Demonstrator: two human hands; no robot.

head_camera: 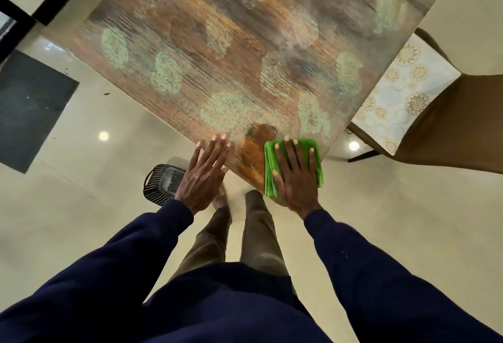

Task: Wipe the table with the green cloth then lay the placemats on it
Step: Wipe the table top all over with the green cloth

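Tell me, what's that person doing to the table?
A person is wiping the table. Their right hand presses flat on a folded green cloth at the near corner, and their left hand rests flat on the table edge beside it. No placemat is on the table yet; a patterned placemat waits on the chair to the right.

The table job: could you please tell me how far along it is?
Done: nothing visibly finished. In hand: the right hand presses the green cloth on the table corner, left hand flat beside it. Left: the placemats lie on the chair, none laid.
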